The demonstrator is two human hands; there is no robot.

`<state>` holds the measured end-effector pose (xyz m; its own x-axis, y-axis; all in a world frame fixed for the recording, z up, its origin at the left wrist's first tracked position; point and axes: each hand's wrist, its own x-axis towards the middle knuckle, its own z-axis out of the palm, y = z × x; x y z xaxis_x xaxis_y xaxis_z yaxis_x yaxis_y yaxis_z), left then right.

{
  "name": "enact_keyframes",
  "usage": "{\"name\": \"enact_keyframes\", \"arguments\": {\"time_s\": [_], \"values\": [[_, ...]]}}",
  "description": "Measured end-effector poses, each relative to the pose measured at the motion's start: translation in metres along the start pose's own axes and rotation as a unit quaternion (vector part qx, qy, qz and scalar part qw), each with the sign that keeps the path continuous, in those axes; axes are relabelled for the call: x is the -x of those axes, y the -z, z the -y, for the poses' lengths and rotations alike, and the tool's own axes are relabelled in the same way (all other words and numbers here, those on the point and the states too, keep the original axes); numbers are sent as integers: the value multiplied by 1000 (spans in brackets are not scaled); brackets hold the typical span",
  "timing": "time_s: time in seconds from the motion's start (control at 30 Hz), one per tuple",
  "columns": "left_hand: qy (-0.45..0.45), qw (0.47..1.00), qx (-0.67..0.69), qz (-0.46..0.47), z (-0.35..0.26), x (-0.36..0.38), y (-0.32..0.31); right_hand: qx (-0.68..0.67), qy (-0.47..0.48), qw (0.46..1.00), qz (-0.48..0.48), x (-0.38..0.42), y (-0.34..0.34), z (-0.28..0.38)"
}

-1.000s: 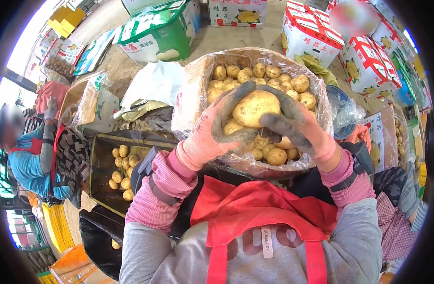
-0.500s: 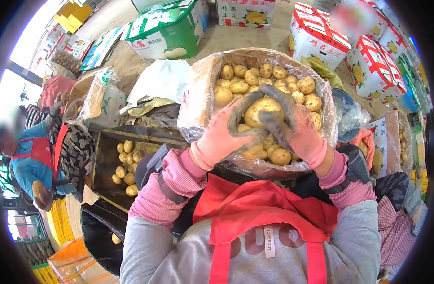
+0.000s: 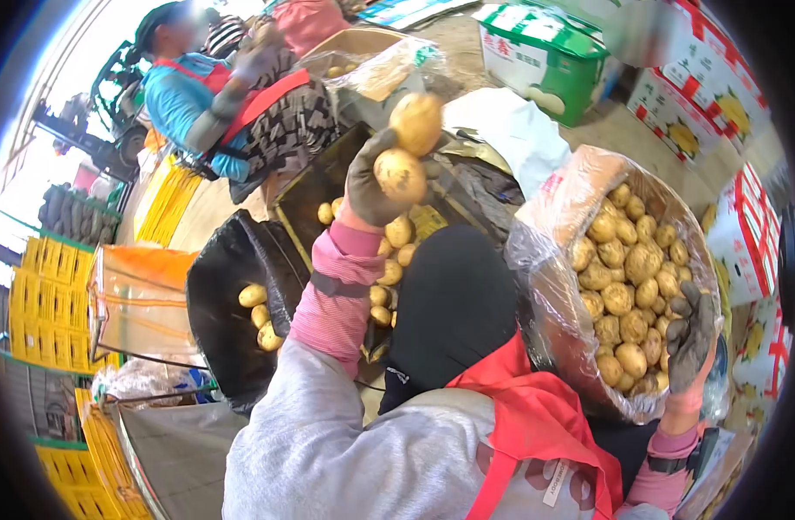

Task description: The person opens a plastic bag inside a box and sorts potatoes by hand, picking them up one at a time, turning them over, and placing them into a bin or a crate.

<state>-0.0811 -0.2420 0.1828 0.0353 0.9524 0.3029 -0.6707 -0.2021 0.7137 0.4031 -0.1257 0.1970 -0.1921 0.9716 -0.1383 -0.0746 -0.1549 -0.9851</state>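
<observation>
My left hand [image 3: 368, 186], in a dirty dark-palmed pink glove, is raised over the dark bin [image 3: 295, 195] with its fingers around two potatoes. One potato [image 3: 401, 177] lies against the palm and the other potato [image 3: 416, 123] sits above it at the fingertips. At the right side of the plastic-lined carton [image 3: 545, 251], my right hand [image 3: 694, 342] has its gloved fingers apart, beside or touching the heaped potatoes [image 3: 618, 299]. Whether it grips any of them is not shown. More potatoes [image 3: 399, 230] lie in the dark bin beneath my left hand.
A black bag [image 3: 228, 286] with several potatoes stands left of the bin. Another person [image 3: 189, 95] sits at the upper left beside an open carton [image 3: 354, 43]. Yellow crates [image 3: 51, 295] are stacked at the far left. Green [image 3: 545, 65] and red-white boxes [image 3: 748, 234] stand behind and right.
The view has turned left. Both hands were together on a large potato over the carton; now my left hand is over the bin with two potatoes, and my right hand is at the carton's right side.
</observation>
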Motion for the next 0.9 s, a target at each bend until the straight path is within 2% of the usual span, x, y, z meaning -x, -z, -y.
{"name": "enact_keyframes", "arguments": {"time_s": [0.03,0.07,0.13,0.17,0.2,0.27,0.3,0.33,0.37,0.4,0.43,0.47,0.57,0.6,0.63,0.67,0.73,0.77,0.8,0.83,0.87,0.9], "values": [[-91,970,-208,-83,9,23,15,-6,-10,1000,0,-1,-4,0],[-175,885,-400,-161,22,45,32,-11,-20,1000,-4,-1,-8,2],[-2,898,-335,-285,49,100,139,10,-16,1000,-3,3,-21,8],[23,920,-180,-347,52,112,148,30,-13,999,-2,4,-28,10],[52,915,-20,-400,58,127,153,49,-11,999,-2,5,-33,12],[43,879,-247,-406,80,156,202,35,-10,999,-11,6,-35,11],[32,819,214,-531,59,129,156,54,-11,998,-7,7,-33,10],[35,819,215,-530,67,132,175,71,-11,997,-1,6,-32,9],[110,867,-115,-472,80,139,204,71,-11,997,-2,4,-30,8],[171,810,-433,-356,79,133,203,62,-15,998,5,2,-26,7],[123,876,-148,-442,81,121,203,53,-19,998,12,1,-24,5],[127,877,-149,-440,74,114,203,51,-21,998,7,2,-24,5],[99,827,-139,-535,60,83,208,52,-16,998,-35,1,-29,8],[103,815,-131,-555,66,62,214,40,-40,998,-21,-2,-19,3],[95,758,-514,-390,53,57,254,72,5,997,17,0,-13,0],[133,868,-141,-458,27,4,147,145,28,989,-3,4,-18,3],[74,958,-96,-261,17,-50,143,109,3,993,46,-3,-11,3],[80,941,-155,-291,11,-77,96,93,-27,994,41,-6,-13,3],[49,947,-188,-256,14,-99,44,82,-54,994,40,-12,-10,-6],[5,934,-345,-95,20,-108,2,81,-53,994,53,-17,-7,-13],[-6,924,-366,-114,31,-122,-45,80,-51,993,69,-20,-6,-19],[-6,947,-312,-79,41,-131,-81,81,-50,993,69,-21,-7,-26]]}}
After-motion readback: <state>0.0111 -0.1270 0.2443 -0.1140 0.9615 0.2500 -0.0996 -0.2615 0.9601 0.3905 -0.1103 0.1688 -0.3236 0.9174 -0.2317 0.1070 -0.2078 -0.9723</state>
